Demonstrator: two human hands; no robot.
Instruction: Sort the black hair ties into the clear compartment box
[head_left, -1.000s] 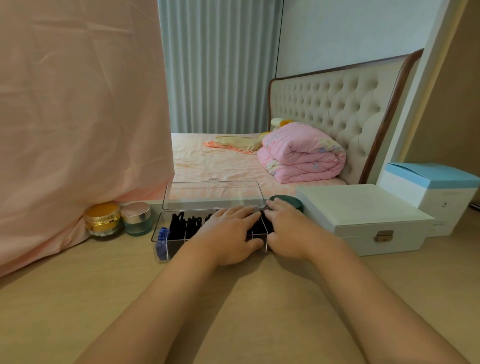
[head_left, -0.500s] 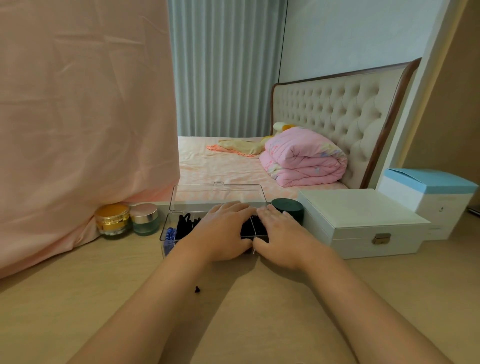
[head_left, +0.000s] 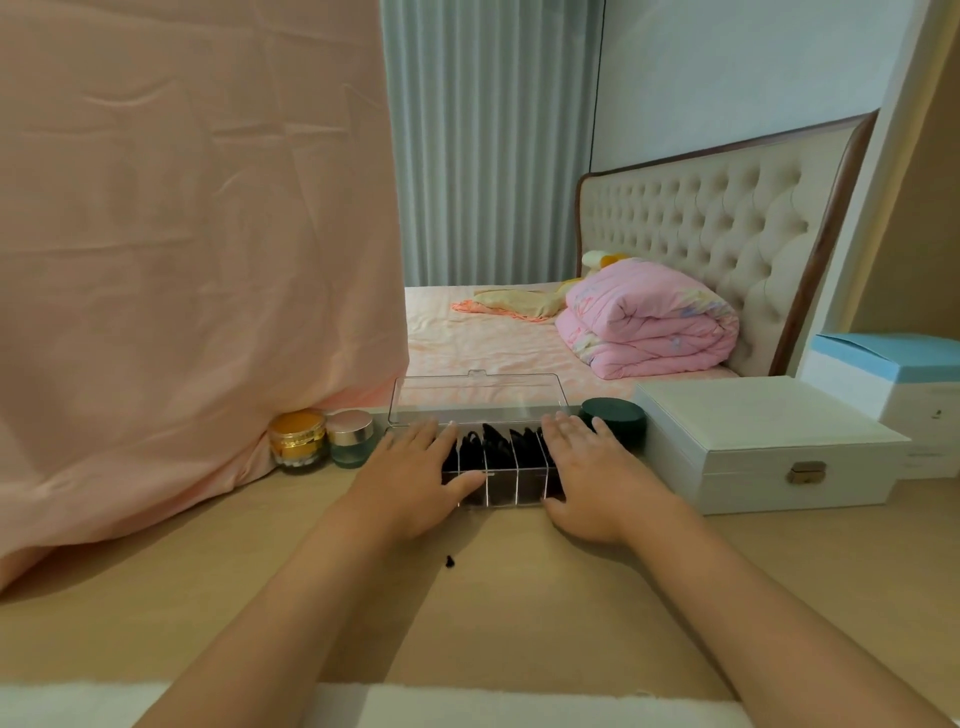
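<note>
The clear compartment box (head_left: 506, 493) stands on the wooden desk with its lid (head_left: 478, 397) raised behind it. Black hair ties (head_left: 498, 449) fill several of its compartments. My left hand (head_left: 415, 475) lies flat over the box's left end, fingers straight, thumb along the front wall. My right hand (head_left: 592, 473) lies flat over the right end, fingers straight. The two hands hide the outer compartments. A tiny black piece (head_left: 450, 561) lies on the desk in front of the box.
A gold jar (head_left: 296, 439) and a glass jar (head_left: 352, 437) stand left of the box against a pink cloth (head_left: 182, 260). A dark green round tin (head_left: 613, 415) and a white jewellery case (head_left: 763, 447) sit right. A blue-lidded box (head_left: 893, 384) is further right.
Both hands have moved apart from the middle of the box to its two ends, uncovering the centre compartments. The view has shifted right.
</note>
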